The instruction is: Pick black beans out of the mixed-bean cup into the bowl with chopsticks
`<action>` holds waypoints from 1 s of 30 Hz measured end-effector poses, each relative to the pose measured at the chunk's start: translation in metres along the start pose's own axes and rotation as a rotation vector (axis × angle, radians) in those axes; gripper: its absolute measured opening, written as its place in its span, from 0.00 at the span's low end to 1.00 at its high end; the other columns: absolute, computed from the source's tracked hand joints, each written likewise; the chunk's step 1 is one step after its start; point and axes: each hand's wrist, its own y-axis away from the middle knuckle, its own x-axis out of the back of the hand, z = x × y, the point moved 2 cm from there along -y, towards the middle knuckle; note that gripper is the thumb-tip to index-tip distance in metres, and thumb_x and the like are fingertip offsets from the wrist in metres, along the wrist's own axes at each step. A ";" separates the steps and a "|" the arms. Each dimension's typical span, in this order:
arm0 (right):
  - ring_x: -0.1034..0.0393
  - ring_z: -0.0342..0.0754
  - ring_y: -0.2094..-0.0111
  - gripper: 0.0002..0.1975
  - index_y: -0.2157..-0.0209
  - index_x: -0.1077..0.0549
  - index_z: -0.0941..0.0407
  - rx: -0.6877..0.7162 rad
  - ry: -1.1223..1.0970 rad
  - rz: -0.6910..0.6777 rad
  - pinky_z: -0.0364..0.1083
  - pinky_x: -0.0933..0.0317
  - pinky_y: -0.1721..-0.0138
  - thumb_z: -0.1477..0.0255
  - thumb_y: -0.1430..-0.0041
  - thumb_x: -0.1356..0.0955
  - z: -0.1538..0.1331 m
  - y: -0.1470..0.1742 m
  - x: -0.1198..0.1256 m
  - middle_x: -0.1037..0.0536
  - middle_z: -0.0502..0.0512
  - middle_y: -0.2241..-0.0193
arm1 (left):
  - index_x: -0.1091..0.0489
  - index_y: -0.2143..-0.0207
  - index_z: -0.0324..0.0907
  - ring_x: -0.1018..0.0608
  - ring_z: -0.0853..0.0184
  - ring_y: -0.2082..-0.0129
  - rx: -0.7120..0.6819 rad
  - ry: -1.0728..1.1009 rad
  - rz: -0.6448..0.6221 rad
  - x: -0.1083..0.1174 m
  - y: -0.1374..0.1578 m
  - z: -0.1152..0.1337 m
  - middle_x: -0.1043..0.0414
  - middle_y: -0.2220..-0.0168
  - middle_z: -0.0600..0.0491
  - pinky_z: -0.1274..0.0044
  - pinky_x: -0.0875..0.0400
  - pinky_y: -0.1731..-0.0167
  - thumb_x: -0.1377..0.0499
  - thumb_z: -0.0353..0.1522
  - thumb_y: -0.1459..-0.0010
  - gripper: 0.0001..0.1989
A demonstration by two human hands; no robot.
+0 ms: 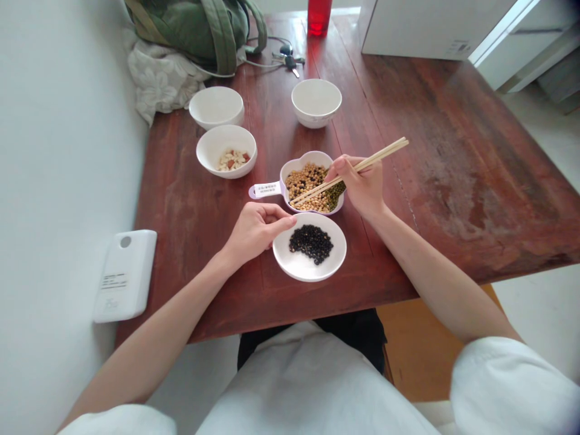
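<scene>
Right hand (362, 187) closed around the wooden chopsticks (385, 151), slanting down left, tips among the mixed beans (308, 176) in the flower-shaped scoop (266, 190)! Whether they grip a bean, can't tell. Left hand (254, 232), fingers bent, thumb on the far-left rim, has the white bowl (306, 272) of black beans (310, 243), near side of the desk (453, 145), the scoop just beyond it!
</scene>
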 end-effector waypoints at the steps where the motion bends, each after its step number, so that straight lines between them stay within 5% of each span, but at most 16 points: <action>1: 0.28 0.42 0.77 0.26 0.80 0.22 0.55 -0.002 -0.005 -0.001 0.43 0.37 0.74 0.48 0.41 0.31 0.000 0.000 0.000 0.20 0.52 0.79 | 0.21 0.70 0.35 0.32 0.75 0.86 0.000 0.000 -0.001 0.000 0.000 0.000 0.26 0.81 0.52 0.84 0.43 0.87 0.31 0.40 0.46 0.15; 30: 0.30 0.43 0.75 0.26 0.81 0.22 0.55 0.007 -0.050 0.001 0.45 0.40 0.72 0.51 0.39 0.31 0.005 -0.001 0.004 0.22 0.53 0.79 | 0.21 0.70 0.35 0.33 0.75 0.86 0.029 -0.005 -0.024 0.001 0.001 0.002 0.28 0.82 0.53 0.84 0.44 0.86 0.32 0.41 0.45 0.15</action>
